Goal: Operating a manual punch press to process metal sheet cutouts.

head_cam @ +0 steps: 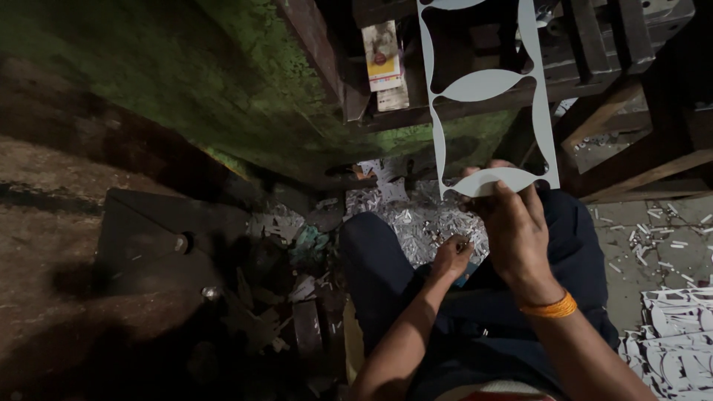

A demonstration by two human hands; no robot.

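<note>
Head view, seated person over dark trousers [564, 245]: rt hand [516, 230], orange band [551, 306] at wrist, has fingers clamped on the lower edge of a pale punched metal strip [486, 85] w/ leaf-shaped bridges, which stands upright and runs up past the top of frame, in front of the green press body [245, 82] and dark tooling. Lt hand [451, 256] sits lower, just above the knee, fingers curled together around small bits too small to identify; below it a heap of shiny metal scrap [416, 219] covers the floor. More punched-out strips [676, 341] lie stacked at lower rt, well apart from both hands.
</note>
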